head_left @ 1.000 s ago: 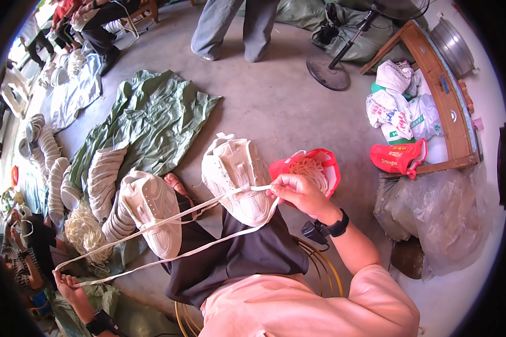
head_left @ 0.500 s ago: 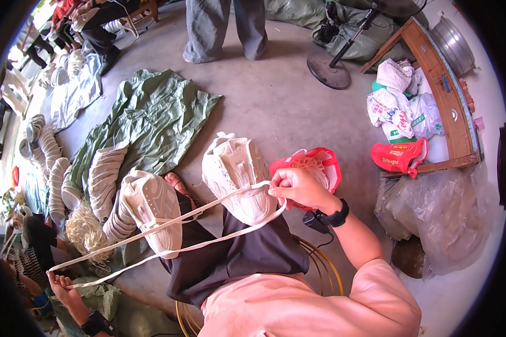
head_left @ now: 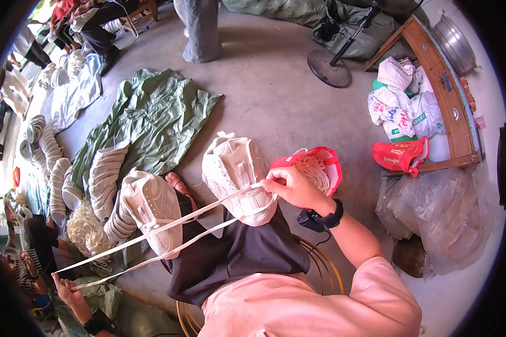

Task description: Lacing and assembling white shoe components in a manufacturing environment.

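A long white shoelace (head_left: 174,222) runs taut in two strands across my lap. My left hand (head_left: 72,296), stretched far out at lower left, holds one end of the loop at its fingertips. My right hand (head_left: 295,188) pinches the lace beside the toe of a white sneaker (head_left: 233,163) that rests on my right knee. Another white sneaker (head_left: 146,199) sits on my left leg, and the strands pass over its toe. Eyelets show on both, and lace lies across their fronts. Behind my right hand is a red bag (head_left: 335,171) of loose white laces (head_left: 315,175).
Stacked white shoe pieces (head_left: 104,180) and a bundle of pale laces (head_left: 87,230) stand left, near a green sheet (head_left: 152,118). A fan base (head_left: 329,70), a wooden drawer frame (head_left: 452,106) with plastic bags, and clear plastic (head_left: 438,213) lie right. Another person stands ahead (head_left: 202,33).
My right hand has moved slightly left and down, still pinching the lace, and the lower strand has drawn straighter. The standing person has shifted left.
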Demonstrator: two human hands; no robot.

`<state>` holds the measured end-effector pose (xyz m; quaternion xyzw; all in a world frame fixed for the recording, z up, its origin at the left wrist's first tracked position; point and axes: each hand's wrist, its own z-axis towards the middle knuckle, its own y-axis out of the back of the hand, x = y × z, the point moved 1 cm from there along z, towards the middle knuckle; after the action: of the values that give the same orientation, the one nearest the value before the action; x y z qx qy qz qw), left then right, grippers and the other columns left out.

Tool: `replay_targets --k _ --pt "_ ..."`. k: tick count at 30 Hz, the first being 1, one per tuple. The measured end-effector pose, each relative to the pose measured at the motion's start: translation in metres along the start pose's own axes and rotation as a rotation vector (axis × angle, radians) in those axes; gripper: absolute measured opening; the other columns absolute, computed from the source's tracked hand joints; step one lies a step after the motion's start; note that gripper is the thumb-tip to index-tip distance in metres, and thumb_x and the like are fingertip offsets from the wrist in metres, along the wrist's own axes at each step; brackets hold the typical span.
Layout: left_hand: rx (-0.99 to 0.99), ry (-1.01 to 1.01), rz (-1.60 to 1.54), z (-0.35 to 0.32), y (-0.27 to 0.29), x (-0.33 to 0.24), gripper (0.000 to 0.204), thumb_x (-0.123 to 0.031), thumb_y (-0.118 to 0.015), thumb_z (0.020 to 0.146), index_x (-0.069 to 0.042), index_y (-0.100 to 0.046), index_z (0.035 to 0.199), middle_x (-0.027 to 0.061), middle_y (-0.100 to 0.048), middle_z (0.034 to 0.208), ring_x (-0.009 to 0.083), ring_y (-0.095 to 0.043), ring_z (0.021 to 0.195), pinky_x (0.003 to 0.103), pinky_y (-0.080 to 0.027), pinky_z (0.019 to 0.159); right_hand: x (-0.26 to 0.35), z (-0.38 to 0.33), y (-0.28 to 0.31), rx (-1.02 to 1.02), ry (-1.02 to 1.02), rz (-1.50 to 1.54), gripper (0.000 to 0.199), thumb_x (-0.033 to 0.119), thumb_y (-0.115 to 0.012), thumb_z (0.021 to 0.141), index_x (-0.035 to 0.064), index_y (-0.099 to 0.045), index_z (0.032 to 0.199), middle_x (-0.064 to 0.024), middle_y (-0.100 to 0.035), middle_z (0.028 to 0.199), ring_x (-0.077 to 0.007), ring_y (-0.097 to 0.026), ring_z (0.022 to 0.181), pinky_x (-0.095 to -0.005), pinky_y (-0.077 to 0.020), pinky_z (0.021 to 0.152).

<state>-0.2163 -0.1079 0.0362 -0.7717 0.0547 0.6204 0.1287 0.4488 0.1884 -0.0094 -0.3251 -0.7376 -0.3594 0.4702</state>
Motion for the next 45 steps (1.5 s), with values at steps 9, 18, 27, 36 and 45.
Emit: replay_targets --k 9,18,27,36,45 --pt "0.074 -0.512 0.751 0.049 0.087 0.005 0.032 -0.005 -0.049 0.099 0.005 -0.052 0.129 0.0152 -0.064 0.118 0.0246 -0.062 0.089 0.032 -0.049 0.078 0.001 0.006 0.003 0.063 0.011 -0.055 0.026 0.022 -0.065 0.093 -0.0018 -0.064 0.084 -0.0040 -0.063 0.070 -0.0088 -0.057 0.065 -0.0294 -0.0465 0.062" --pt "0.109 -1.387 1.477 0.087 0.143 -0.008 0.036 0.000 -0.045 0.098 0.005 -0.050 0.133 0.0192 -0.054 0.137 0.0303 -0.060 0.109 0.035 -0.046 0.095 0.012 0.011 -0.004 -0.015 0.075 -0.340 0.039 0.033 -0.066 0.093 -0.0020 -0.064 0.075 -0.0144 -0.062 0.063 -0.0227 -0.055 0.053 -0.0366 -0.0459 0.057" --pt "-0.023 -0.259 0.149 0.050 0.053 -0.011 0.044 -0.001 -0.053 0.098 -0.007 -0.049 0.142 -0.0036 -0.046 0.088 0.0048 -0.042 0.071 0.019 -0.037 0.062 0.056 0.015 0.006 -0.206 0.349 -0.625 0.018 0.011 -0.073 0.082 0.0047 -0.063 0.096 -0.0102 -0.063 0.111 -0.0268 -0.060 0.105 -0.0382 -0.0471 0.085" --pt "-0.075 -0.244 0.041 0.063 0.053 -0.012 0.030 -0.013 -0.056 0.099 -0.009 -0.059 0.128 -0.0044 -0.045 0.080 0.0039 -0.039 0.063 0.021 -0.031 0.052 0.058 0.046 -0.014 0.286 0.714 -0.743 0.026 0.013 -0.076 0.074 0.0141 -0.076 0.100 -0.0095 -0.043 0.149 -0.0367 -0.020 0.148 -0.0564 -0.0131 0.119" --pt "-0.002 -0.342 0.205 0.098 0.127 -0.036 0.048 0.000 -0.054 0.095 -0.003 -0.046 0.142 0.0019 -0.059 0.114 0.0113 -0.055 0.087 0.022 -0.046 0.074 0.052 0.059 -0.026 0.310 0.740 -0.722 0.013 0.020 -0.078 0.072 0.0167 -0.076 0.085 -0.0098 -0.047 0.143 -0.0403 -0.028 0.142 -0.0556 -0.0189 0.116"
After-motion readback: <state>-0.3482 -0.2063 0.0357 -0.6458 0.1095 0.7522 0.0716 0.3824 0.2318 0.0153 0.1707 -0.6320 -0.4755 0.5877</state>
